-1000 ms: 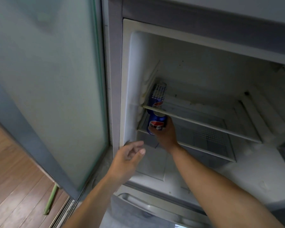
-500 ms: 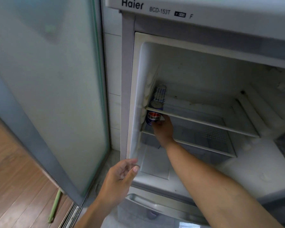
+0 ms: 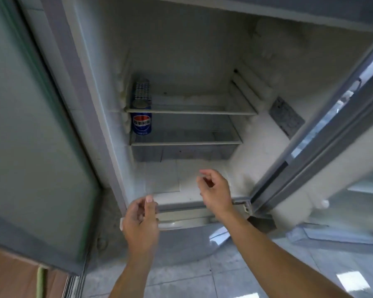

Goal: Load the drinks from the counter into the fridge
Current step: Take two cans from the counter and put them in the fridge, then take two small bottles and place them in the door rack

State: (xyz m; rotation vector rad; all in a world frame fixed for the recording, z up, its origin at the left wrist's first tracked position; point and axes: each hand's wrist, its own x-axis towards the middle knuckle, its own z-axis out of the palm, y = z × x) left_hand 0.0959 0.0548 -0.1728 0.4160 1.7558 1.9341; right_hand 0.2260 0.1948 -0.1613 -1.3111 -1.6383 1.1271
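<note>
Looking down from the head camera, I take the blue Pepsi can (image 3: 142,123) as my landmark and work outward from what sits closest to me. Nearest are my two bare forearms, reaching up from the bottom edge. My left hand (image 3: 140,224) hangs well below the can, in front of the fridge's lower front edge (image 3: 194,206), fingers loosely curled and holding nothing. My right hand (image 3: 215,190) is below and to the right of the can, a little farther in, over the white floor of the compartment (image 3: 205,166); its fingers are also loosely bent, thumb and forefinger apart, and it grips nothing. The two hands are apart from each other and well clear of the can.

The can itself stands upright on the lower wire shelf (image 3: 185,143), tucked into the left corner against the frosted side wall. Directly above its body runs the front bar of the upper shelf (image 3: 192,112). Behind the can and farther back stands a second can (image 3: 141,91) with a blue-and-white checked pattern. Far to the right of the can hangs the open fridge door (image 3: 323,147). To the left of the can stands a frosted glass panel (image 3: 30,125).
</note>
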